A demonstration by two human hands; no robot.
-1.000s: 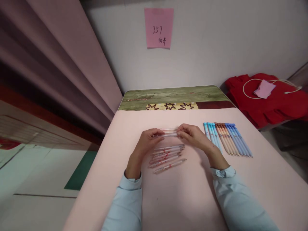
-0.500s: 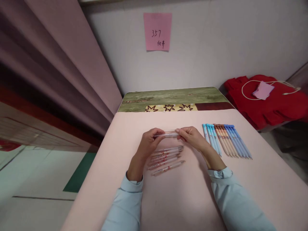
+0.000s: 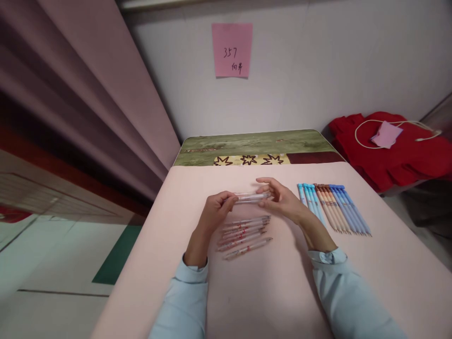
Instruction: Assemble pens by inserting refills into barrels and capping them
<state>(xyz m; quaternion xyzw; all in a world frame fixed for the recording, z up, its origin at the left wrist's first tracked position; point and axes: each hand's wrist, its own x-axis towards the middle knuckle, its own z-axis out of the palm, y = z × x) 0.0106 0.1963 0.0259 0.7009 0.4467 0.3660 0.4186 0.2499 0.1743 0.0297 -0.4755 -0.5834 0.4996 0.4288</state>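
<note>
Pinched in my left hand point(image 3: 218, 209) is a small bunch of clear-white pens point(image 3: 249, 198), held level by their left end above the table. My right hand point(image 3: 278, 200) is around the bunch's right end, its fingers spread and its thumb low; whether a fingertip still touches the pens is hard to see. Just below, several whitish pens with red prints point(image 3: 243, 234) lie side by side, tips to the right, the lowest one slightly apart. Right of my right hand lies a row of light blue pens point(image 3: 310, 200), brown-capped pens point(image 3: 332, 207) and darker blue pens point(image 3: 351, 209).
A pale pink cover point(image 3: 261, 292) lies over the table, leaving its green patterned back edge point(image 3: 243, 141) bare. Behind stands a wall with a pink note point(image 3: 232, 50). Red cloth point(image 3: 420, 157) with a white cable is at the right, a curtain point(image 3: 116, 94) at the left.
My right hand has loosened from the pens' right end, its fingers now spread apart. My left hand keeps its pinch on the left end. The pens on the table have not moved.
</note>
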